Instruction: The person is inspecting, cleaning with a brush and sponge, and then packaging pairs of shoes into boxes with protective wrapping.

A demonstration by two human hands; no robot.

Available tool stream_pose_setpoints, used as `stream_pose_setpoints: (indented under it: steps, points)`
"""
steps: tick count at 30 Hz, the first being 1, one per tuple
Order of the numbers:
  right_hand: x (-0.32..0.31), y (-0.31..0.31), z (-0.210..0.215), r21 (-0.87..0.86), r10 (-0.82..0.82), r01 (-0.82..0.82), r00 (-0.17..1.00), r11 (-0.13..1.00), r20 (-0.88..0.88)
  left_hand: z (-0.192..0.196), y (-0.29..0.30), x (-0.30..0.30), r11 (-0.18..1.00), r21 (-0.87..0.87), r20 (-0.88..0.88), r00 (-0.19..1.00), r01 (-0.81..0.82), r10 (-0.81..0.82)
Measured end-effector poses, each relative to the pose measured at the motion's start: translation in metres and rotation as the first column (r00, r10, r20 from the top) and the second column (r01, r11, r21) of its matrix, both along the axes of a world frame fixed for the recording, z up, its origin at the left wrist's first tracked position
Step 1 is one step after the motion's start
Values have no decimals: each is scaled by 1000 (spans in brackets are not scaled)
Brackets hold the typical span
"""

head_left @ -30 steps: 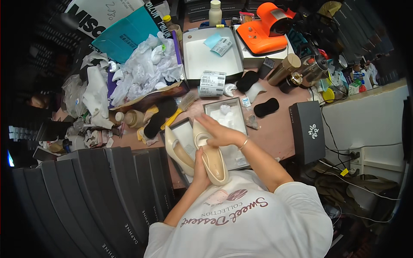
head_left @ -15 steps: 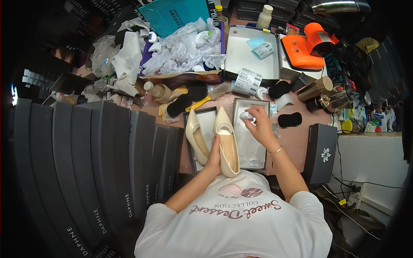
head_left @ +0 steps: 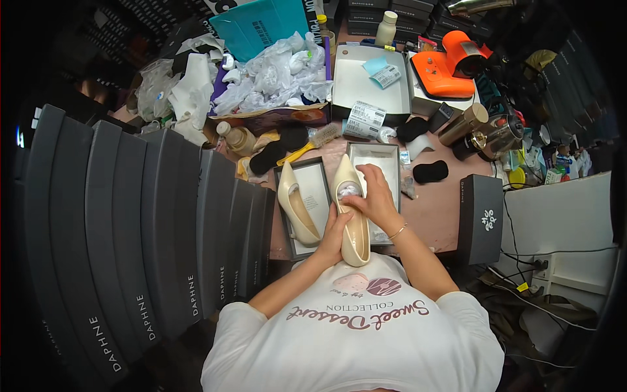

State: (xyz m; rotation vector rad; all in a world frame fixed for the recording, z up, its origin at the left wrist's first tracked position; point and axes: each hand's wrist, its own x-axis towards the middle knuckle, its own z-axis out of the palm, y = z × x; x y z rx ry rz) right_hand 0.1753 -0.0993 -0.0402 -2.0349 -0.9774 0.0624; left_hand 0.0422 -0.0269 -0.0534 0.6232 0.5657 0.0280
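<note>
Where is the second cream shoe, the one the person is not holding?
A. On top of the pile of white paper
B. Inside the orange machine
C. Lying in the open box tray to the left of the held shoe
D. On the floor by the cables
C: the other cream shoe lies in the open box tray, left of the shoe that the left hand and right hand grip.

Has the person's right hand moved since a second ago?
Yes. The right hand came off the open grey shoebox tray back onto the cream pointed shoe.
</note>
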Motion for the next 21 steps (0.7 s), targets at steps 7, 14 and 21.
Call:
stream_pose_setpoints:
  steps: [7, 14, 21]
  points:
    - [9, -3, -2, -2, 72, -79, 920, 997, -385, -16, -16, -2, 987, 141, 85, 992, 76, -89]
    - [50, -33, -46, -167, 29, -68, 974, 984, -227, -71, 52, -40, 140, 986, -144, 900, 94, 412]
    - [31, -47, -119, -432, 45, -108, 987, 896, -154, -124, 76, -72, 430, 883, -372, 840, 189, 395]
